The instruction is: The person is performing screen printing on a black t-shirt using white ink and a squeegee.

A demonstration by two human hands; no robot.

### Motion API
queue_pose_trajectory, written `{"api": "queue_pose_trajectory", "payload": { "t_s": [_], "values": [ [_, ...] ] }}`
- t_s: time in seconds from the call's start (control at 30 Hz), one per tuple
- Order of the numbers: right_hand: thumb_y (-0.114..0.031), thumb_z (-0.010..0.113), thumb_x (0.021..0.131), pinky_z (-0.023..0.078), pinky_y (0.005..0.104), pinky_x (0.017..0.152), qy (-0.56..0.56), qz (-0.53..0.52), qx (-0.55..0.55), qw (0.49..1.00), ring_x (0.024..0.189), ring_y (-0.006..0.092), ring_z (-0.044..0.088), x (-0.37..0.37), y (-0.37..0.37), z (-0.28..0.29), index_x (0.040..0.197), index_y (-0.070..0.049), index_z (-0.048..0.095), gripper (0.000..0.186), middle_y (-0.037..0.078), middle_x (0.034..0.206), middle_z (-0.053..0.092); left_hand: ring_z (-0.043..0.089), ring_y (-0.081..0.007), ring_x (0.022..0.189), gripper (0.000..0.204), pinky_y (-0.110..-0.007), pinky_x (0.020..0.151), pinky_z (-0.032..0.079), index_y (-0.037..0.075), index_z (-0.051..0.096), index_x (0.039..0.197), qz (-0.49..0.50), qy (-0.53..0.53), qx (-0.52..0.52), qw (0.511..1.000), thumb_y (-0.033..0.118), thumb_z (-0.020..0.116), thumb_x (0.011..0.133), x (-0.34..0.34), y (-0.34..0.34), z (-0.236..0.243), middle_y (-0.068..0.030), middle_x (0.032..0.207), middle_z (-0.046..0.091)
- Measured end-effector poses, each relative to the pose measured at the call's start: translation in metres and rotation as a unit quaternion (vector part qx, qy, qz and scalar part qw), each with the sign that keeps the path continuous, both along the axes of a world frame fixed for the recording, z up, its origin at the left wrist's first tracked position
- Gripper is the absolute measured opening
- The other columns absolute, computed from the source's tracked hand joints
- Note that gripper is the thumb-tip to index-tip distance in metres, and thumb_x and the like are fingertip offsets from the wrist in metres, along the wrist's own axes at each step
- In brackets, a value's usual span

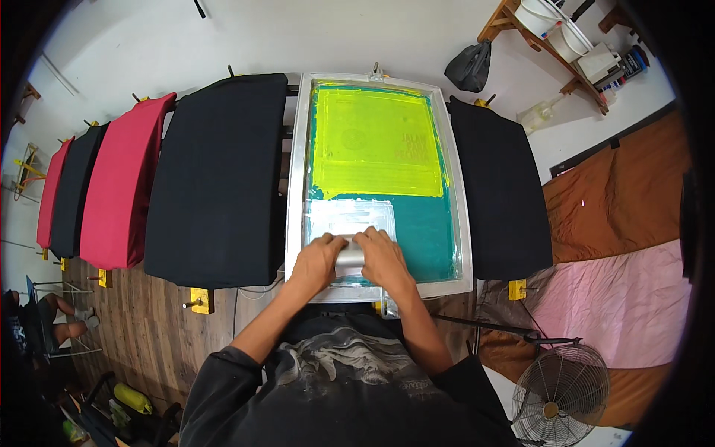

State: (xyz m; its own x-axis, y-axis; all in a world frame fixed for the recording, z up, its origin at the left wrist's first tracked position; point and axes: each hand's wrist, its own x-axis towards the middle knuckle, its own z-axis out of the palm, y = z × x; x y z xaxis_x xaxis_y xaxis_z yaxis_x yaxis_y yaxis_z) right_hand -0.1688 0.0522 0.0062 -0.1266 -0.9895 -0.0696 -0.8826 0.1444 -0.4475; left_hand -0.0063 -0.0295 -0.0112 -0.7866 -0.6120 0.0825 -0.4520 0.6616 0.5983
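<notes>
A metal-framed printing screen (461, 194) lies in front of me, its teal mesh bearing a large lime-green coated rectangle (376, 112) at the far half and a white ink patch (350, 212) at the near left. My left hand (316, 264) and my right hand (383, 261) are both closed on a wide silver squeegee (350, 257) at the lower part of the white patch, fingers wrapped over its top. The squeegee's lower edge is partly hidden by my hands.
Black-covered boards (212, 179) and red-covered boards (123, 186) flank the screen. A standing fan (558, 395) is at lower right, a wooden shelf (506, 22) with buckets at upper right. Another person's legs (63, 320) show at far left. Brown and pink fabric (611, 298) lies at right.
</notes>
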Motion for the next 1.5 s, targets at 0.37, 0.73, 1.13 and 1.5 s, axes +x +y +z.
{"api": "queue_pose_trajectory", "payload": {
  "t_s": [0.37, 0.73, 1.13, 1.5],
  "values": [
    [0.007, 0.065, 0.067, 0.049, 0.0467, 0.083, -0.027, 0.015, 0.088, 0.996, 0.097, 0.0366, 0.061, 0.003, 0.024, 0.03, 0.105, -0.005, 0.065, 0.04, 0.014, 0.1, 0.063, 0.066, -0.0383, 0.09, 0.046, -0.045, 0.079, 0.055, 0.006, 0.068, 0.112, -0.045, -0.089, 0.087, 0.991, -0.006, 0.063, 0.068, 0.007, 0.018, 0.039, -0.0155, 0.1, 0.068],
    [0.007, 0.067, 0.064, 0.048, 0.0448, 0.085, -0.013, -0.022, 0.012, 1.0, 0.107, 0.0346, 0.055, 0.01, 0.039, 0.006, 0.116, -0.006, 0.059, 0.054, 0.011, 0.113, 0.057, 0.064, -0.0368, 0.094, 0.048, -0.043, 0.082, 0.053, 0.003, 0.062, 0.113, -0.024, 0.023, -0.015, 0.999, -0.008, 0.064, 0.067, 0.006, 0.033, 0.002, -0.0162, 0.104, 0.064],
    [0.003, 0.069, 0.069, 0.046, 0.0464, 0.083, 0.017, -0.005, 0.017, 1.0, 0.101, 0.0331, 0.058, 0.004, 0.012, 0.015, 0.108, -0.005, 0.063, 0.041, 0.013, 0.106, 0.059, 0.065, -0.0372, 0.089, 0.044, -0.045, 0.076, 0.054, 0.006, 0.067, 0.11, 0.003, 0.002, 0.003, 1.0, -0.01, 0.058, 0.07, -0.001, 0.011, 0.02, -0.0157, 0.098, 0.067],
    [0.0, 0.073, 0.066, 0.046, 0.0471, 0.083, 0.005, 0.013, 0.071, 0.997, 0.103, 0.0326, 0.057, 0.015, 0.04, 0.024, 0.11, -0.006, 0.062, 0.046, 0.012, 0.106, 0.058, 0.064, -0.0368, 0.097, 0.052, -0.045, 0.085, 0.053, 0.005, 0.064, 0.117, -0.034, -0.063, 0.062, 0.995, -0.007, 0.065, 0.066, 0.016, 0.034, 0.026, -0.0151, 0.108, 0.065]
  ]
}}
